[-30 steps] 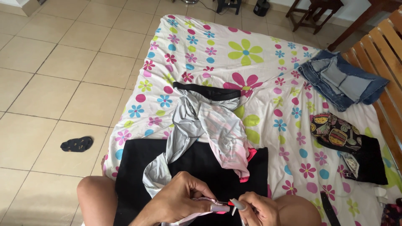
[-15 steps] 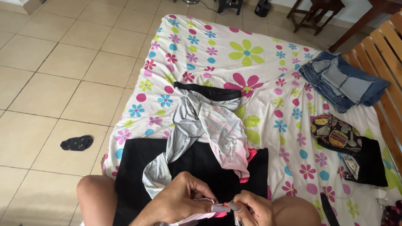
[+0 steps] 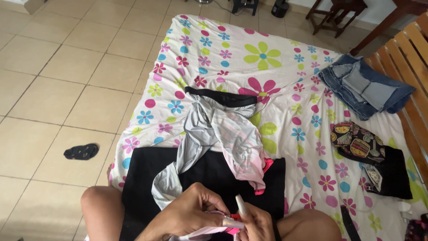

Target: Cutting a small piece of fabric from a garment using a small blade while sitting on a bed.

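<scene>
My left hand and my right hand meet at the bottom edge of the view, both pinching the pink hem of a grey and pale pink garment. The garment trails away from my hands across a black cloth that lies over my lap. Its black waistband rests farther up on the floral sheet. My bare knees show on either side of the hands.
The floral sheet is spread on a tiled floor. Folded denim and a patterned black piece lie at the right, beside wooden slats. A small black item sits on the tiles at left.
My hands have stayed on the pink hem, with the fingers shifting slightly along it. The rest of the clothing has not moved.
</scene>
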